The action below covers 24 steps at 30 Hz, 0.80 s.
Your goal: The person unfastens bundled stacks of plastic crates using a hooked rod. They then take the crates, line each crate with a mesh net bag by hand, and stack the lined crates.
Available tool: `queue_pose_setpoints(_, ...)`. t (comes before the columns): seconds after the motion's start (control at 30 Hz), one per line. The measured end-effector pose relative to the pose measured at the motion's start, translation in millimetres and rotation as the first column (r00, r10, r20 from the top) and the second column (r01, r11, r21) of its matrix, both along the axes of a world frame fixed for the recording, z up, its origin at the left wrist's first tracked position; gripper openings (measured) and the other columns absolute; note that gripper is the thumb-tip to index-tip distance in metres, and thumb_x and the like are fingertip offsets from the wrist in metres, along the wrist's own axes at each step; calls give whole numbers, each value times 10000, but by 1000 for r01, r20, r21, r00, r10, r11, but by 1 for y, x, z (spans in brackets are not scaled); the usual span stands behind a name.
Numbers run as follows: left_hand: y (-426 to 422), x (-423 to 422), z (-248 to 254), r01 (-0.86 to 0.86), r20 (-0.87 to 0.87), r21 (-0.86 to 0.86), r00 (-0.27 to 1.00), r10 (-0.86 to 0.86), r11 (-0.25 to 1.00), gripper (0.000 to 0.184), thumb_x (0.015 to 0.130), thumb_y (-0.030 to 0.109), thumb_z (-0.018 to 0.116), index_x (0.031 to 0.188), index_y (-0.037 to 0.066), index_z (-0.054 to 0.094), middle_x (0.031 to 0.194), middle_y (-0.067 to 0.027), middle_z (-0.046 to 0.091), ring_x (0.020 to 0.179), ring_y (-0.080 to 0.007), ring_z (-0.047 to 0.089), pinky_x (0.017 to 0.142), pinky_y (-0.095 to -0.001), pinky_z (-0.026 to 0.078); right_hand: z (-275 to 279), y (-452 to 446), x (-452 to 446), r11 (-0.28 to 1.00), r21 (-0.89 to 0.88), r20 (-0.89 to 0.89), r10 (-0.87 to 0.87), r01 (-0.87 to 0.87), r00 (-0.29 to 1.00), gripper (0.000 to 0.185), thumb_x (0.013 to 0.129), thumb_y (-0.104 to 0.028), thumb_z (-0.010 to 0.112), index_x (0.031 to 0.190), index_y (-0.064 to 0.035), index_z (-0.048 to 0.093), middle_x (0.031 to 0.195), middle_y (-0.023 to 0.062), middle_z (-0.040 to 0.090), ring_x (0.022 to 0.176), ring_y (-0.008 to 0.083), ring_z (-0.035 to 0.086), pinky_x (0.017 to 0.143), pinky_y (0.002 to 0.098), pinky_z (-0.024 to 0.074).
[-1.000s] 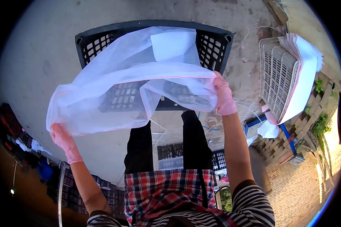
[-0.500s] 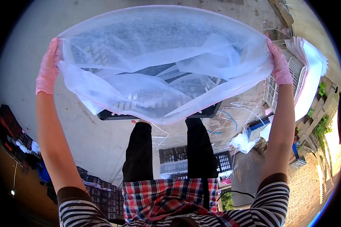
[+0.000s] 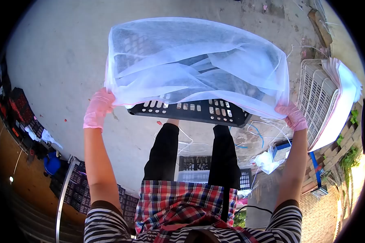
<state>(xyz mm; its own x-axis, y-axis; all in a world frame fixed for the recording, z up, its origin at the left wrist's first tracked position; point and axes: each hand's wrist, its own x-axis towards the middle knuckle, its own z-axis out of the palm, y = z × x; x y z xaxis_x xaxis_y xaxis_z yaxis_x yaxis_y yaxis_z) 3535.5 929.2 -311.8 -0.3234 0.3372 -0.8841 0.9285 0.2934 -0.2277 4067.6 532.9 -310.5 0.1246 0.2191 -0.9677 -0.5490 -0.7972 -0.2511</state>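
A thin white translucent bag [image 3: 162, 44] with a pink edge is stretched over a black slotted crate [image 3: 190, 111]. Only the crate's near side shows uncovered; the rest is seen dimly through the sheeting. At the bag's near left corner, my left hand [image 3: 99, 108], in a pink glove, is closed on the edge. My right hand [image 3: 292, 115], gloved in pink too, grips the edge at the near right corner. Both hands are beside the crate's near side, with the bag spread between them.
On the right, a light-coloured crate [image 3: 315, 91] has a stack of white and pink sheets [image 3: 340, 101] over its side. White strapping and crumpled plastic [image 3: 267, 162] lie at the lower right. Dark crates [image 3: 79, 188] are at the lower left. A wood block [image 3: 319, 27] lies at upper right.
My hands first spread apart and lifted the bag's opening, then came down toward me and closer together. The bag's near edge now lies lower, at the crate's near side.
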Motion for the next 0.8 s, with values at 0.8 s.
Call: queue_pose_setpoints(0.8, -155, -94, -23, -880, 676, 24, 363, 641, 474, 185, 886, 210, 627, 1018, 88, 588, 990, 19, 622, 918, -107, 582, 777, -275, 488, 5, -54, -117, 976, -220, 27, 4, 2, 1000, 392, 847, -93, 581, 1224, -71, 477, 1042, 46, 584, 900, 171, 611, 730, 345, 576)
